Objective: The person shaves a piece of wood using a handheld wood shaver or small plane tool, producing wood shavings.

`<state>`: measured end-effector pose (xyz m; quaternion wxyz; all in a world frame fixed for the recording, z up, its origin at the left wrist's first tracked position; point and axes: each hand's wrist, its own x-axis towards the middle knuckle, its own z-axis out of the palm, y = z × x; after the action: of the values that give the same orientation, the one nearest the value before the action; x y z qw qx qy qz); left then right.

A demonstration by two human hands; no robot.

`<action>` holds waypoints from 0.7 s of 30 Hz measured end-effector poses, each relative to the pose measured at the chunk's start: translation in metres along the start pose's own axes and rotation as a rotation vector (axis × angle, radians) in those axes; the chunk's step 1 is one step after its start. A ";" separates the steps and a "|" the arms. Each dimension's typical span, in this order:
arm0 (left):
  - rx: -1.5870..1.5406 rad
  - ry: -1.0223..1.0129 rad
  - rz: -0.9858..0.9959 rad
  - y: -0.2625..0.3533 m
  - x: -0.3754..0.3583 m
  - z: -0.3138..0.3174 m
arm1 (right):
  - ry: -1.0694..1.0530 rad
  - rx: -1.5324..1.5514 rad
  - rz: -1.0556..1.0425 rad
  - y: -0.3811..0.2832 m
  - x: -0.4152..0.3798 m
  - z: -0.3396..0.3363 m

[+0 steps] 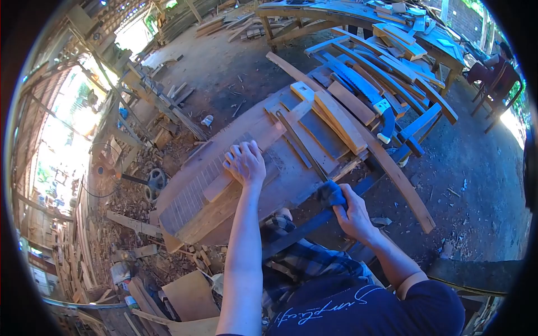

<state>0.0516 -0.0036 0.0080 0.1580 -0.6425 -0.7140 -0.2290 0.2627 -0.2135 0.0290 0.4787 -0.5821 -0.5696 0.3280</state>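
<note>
My left hand, fingers curled, presses down on a pale wooden block on the workbench. In my right hand is the blue cloth bunched around the near end of a long, thin metal tool. The tool slants away across the bench, its far end by some flat wooden pieces. Its exact kind I cannot tell. Beyond it lie thick wooden blocks and a handsaw with a blue and pale handle.
A long curved wooden strip juts past the bench's right side. Behind it are stacked curved wooden parts. A second table with wood stands at the back, a chair at right. Scrap wood and shavings cover the floor at left.
</note>
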 end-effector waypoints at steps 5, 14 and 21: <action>-0.108 0.036 0.251 -0.017 -0.010 -0.006 | -0.003 0.016 0.026 0.020 -0.005 -0.002; -0.052 0.026 0.276 -0.017 0.010 -0.021 | 0.022 0.147 0.165 0.024 -0.003 0.003; -0.131 0.071 0.373 -0.027 0.007 -0.012 | -0.034 0.137 0.234 0.036 -0.004 0.009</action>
<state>0.0231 -0.0056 0.0186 0.1808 -0.7639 -0.5604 -0.2642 0.2659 -0.2121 -0.0078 0.4663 -0.6048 -0.4819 0.4295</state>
